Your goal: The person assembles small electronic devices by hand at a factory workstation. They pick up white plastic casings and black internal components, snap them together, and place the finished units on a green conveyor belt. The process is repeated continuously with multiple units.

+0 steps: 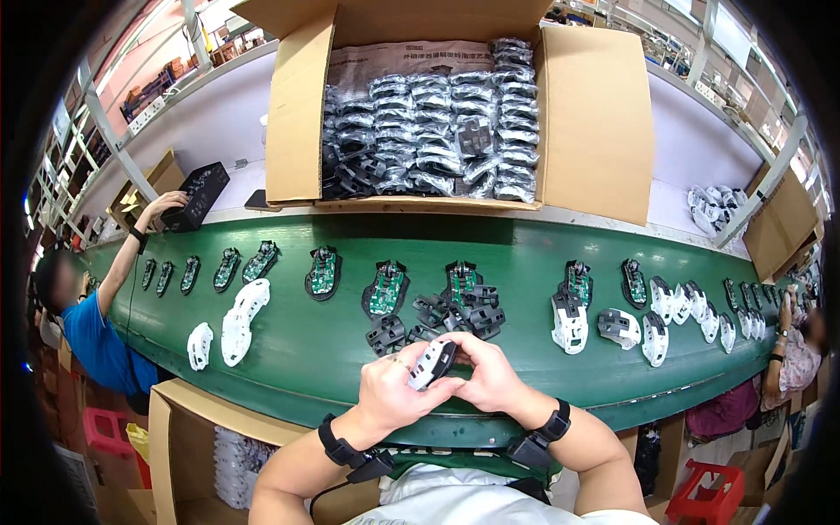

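My left hand [387, 392] and my right hand [492, 378] meet in front of my chest, both closed round a white computer mouse shell [426, 366] with a black part along its right side. The left fingers grip its left side and the right fingers its far end; they hide part of it. Just beyond my hands lies a loose heap of black plastic mouse parts [481, 317]. Behind the heap stand two mouse bases with green circuit boards, one at left [385, 289] and one at right [463, 278].
A green conveyor belt [306, 350] carries more bases and white shells [245, 324] left and right. Beyond it stands an open carton [595, 122] with many bagged dark parts [437, 114]. Co-workers sit at left [109, 337] and right [792, 350]. Another carton [188, 446] stands below at left.
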Demonstrator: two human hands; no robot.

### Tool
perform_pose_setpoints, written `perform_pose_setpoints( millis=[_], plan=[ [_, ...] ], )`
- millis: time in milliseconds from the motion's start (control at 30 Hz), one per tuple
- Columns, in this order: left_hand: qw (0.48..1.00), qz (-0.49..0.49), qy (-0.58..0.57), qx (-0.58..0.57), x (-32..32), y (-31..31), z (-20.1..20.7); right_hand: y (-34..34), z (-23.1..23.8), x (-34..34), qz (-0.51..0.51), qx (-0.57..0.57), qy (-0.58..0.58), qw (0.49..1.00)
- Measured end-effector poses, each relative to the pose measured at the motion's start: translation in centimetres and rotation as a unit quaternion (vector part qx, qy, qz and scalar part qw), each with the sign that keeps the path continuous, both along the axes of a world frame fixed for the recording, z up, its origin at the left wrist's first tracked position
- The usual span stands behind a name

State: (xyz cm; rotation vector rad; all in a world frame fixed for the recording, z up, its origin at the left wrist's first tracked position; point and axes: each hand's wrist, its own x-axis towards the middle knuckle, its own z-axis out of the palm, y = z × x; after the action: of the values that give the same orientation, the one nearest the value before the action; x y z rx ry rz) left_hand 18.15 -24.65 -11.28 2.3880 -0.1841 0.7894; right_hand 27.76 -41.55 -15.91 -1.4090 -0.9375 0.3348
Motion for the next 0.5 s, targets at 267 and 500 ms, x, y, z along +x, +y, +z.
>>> perform_pose_setpoints(
  millis=[267,500],
  plan=[
    [0.993,-0.054,-0.086,0.053,-0.1,1.3,-0.3,0.0,1.5,-1.3,-0.118,0.041,-0.278,0.953],
    [0.972,-0.148,-0.185,-0.009,-0.6,1.8,0.8,-0.5,2.1,-0.6,-0.022,0.104,-0.258,0.96]
  ],
)
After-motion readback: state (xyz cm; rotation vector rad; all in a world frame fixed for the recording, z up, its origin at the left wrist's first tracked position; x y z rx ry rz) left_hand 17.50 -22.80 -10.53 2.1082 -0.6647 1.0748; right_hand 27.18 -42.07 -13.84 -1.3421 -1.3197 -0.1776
